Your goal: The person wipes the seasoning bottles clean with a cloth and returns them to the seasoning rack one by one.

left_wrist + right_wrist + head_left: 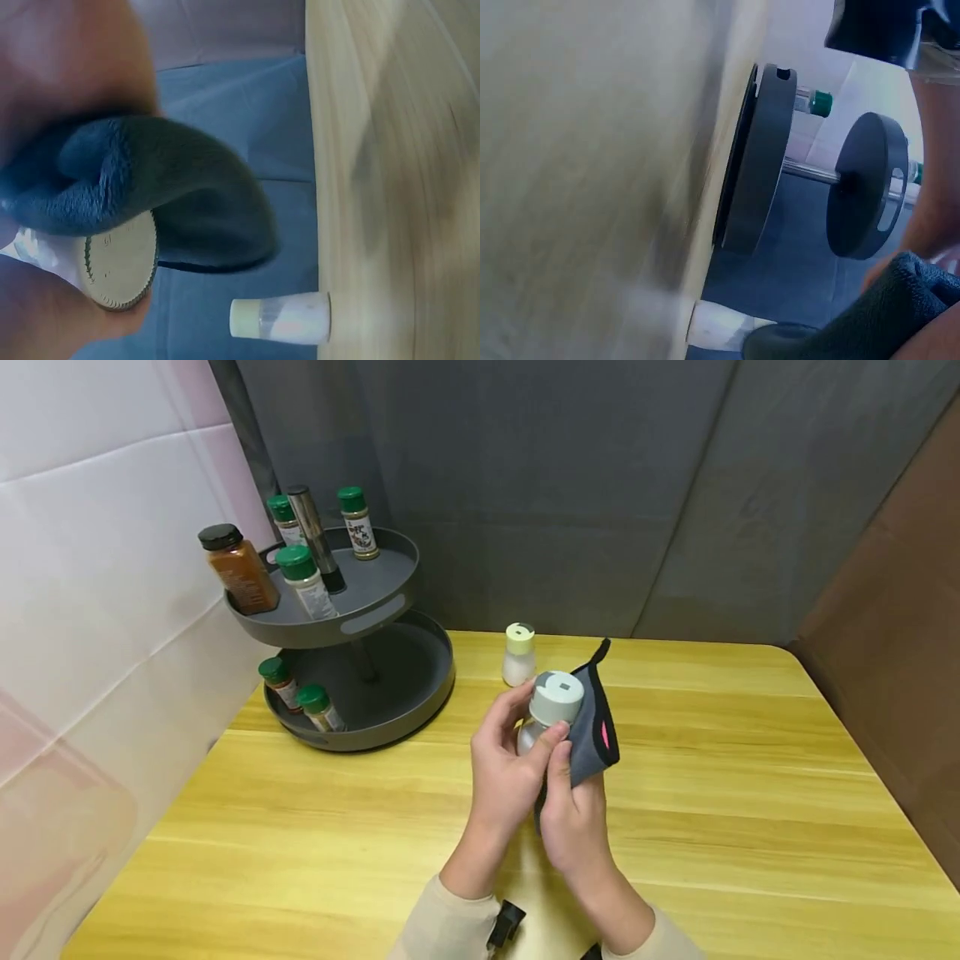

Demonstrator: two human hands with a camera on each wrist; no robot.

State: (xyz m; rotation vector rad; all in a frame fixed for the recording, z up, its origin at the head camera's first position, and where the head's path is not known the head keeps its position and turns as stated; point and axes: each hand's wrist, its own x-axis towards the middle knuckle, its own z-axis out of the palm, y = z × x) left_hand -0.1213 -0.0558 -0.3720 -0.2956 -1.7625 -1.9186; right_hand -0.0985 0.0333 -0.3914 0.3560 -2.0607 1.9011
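Observation:
In the head view my left hand (504,768) grips a clear shaker jar with a pale grey-green cap (558,695), its fingers round the glass and its thumb at the front. My right hand (576,827) holds a dark grey-blue cloth (592,735) with black edging against the jar's right side. The cloth's hanging loop points up and away. In the left wrist view the folded cloth (187,180) lies beside the round cap (120,262). Part of the jar's body is hidden by fingers and cloth.
A second shaker with a yellow-green cap (519,653) stands behind the hands. At the left, a two-tier dark turntable rack (360,739) carries several green-capped spice jars, an orange-brown bottle (242,572) and a metal-and-black grinder (315,535). A grey curtain (525,502) closes off the back.

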